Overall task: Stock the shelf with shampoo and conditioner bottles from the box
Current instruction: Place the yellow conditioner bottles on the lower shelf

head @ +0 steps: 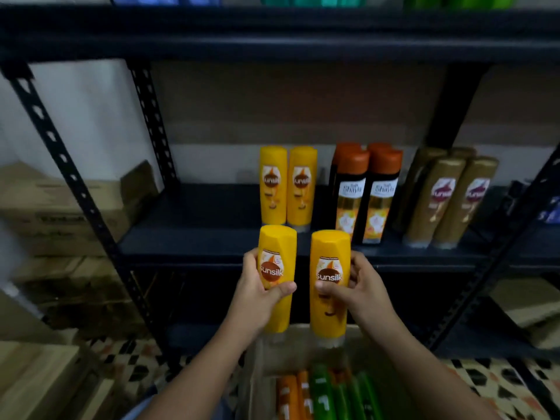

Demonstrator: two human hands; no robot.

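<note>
At centre frame our left hand (256,294) grips one yellow Sunsilk bottle (277,277) and our right hand (360,286) grips another yellow Sunsilk bottle (328,286), both upright, caps down, labels facing us, before the shelf (194,234), above the box (257,368)

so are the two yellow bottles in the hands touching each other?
Apart. The head view shows a dark gap between the left-hand bottle and the right-hand bottle along their whole visible length.
</note>
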